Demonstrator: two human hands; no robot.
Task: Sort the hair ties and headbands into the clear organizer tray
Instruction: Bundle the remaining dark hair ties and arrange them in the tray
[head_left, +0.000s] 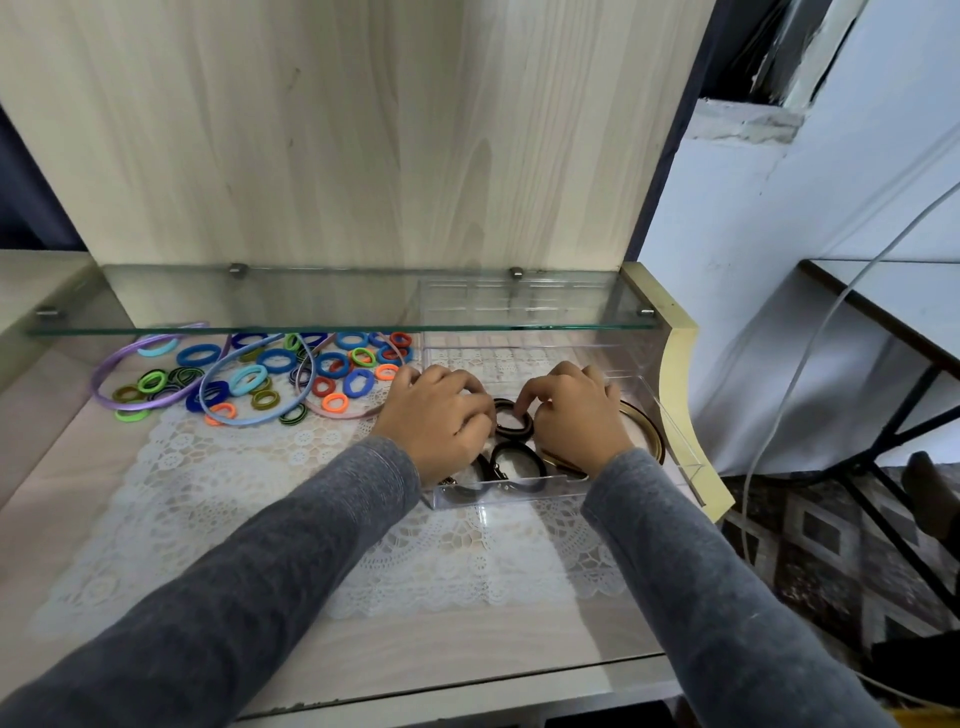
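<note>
- Hair ties (311, 369) in bright colours lie in a loose heap toward the table's far left, under the glass shelf (337, 314). Thin headbands (98, 382) are mixed in with them, and none of this heap is sorted yet.
- Clear organizer tray (680, 447) stands at the table's right edge, partly on the lace mat (260, 493).
- Its near compartment holds several black hair ties (514, 446). A gold-brown headband (649, 426) curves along its right side. The far compartments look bare, though the shelf glass blurs them.
- Left hand (439, 415) and right hand (576, 415) meet over the tray, fingers curled. They appear to pinch a dark brown hair tie (511, 430) from either side.
- Step in hand, as I judge it: seating that dark tie among the other dark ones.
- Next move calls for both hands to let go, then a reach across to the far-left heap. The choice there is one colour of tie or the headbands, which are long and springy and will likely need the roomier compartment.
</note>
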